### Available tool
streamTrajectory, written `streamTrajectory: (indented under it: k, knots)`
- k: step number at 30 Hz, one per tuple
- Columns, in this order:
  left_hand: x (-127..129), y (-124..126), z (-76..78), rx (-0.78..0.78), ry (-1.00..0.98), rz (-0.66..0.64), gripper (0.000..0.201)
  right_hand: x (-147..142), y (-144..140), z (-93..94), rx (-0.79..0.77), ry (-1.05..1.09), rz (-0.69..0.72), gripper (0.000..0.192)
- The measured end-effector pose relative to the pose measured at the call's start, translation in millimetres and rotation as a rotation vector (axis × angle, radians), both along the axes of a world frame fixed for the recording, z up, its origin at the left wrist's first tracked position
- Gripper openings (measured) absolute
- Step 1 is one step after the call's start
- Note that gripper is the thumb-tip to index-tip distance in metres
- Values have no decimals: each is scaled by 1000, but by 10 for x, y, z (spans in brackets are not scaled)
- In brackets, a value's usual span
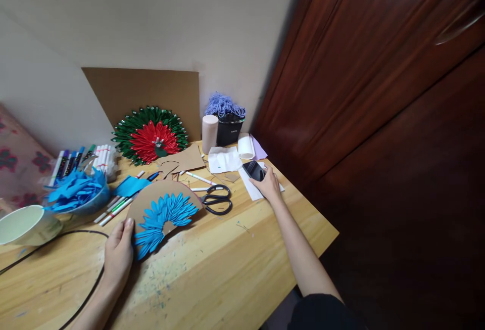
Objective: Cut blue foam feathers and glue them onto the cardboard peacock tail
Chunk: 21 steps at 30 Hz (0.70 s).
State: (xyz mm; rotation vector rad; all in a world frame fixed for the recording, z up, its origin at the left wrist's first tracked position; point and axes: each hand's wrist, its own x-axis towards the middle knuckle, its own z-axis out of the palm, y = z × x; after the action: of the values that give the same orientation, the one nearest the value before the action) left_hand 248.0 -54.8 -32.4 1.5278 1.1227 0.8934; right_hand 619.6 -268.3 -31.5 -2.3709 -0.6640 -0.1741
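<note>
Left hand (pixel 118 249) pinches the cardboard fan (pixel 163 219), near left: looks light, stiffish, petals (pixel 182 211) probably crush, so stick to the bare rim (pixel 151 189). Right hand (pixel 269 184) grips the phone (pixel 252 170), over right, likely slick.

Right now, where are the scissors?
In the head view, the scissors lie just left of and below centre, at the right edge of the cardboard in the left hand.

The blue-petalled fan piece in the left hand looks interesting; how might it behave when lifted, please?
The blue-petalled fan piece is probably fairly stiff: its cardboard backing shows no obvious sag, though the left hand grips only one side. It is likely light, being seemingly just cardboard and petals. The folded petals could crush easily, as they overlap in raised layers.
</note>
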Motion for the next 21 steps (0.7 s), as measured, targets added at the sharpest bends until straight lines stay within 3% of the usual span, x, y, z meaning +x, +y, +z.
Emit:
streamTrajectory:
  k: [5, 9, 15, 21]
  knots:
    - [-12, 7, -12, 5, 11, 24, 47, 113, -147, -7, 193, 165, 51, 73]
    - [-13, 10, -2, -13, 37, 24, 51, 295, -376, -20, 366, 379, -60, 55]
    - [-1, 0, 26, -17, 37, 25, 48, 367, -544, -22, 405, 551, -101, 36]
    - [-35, 46, -74, 27, 95, 39, 44, 343, -484, -41, 370, 569, -131, 42]
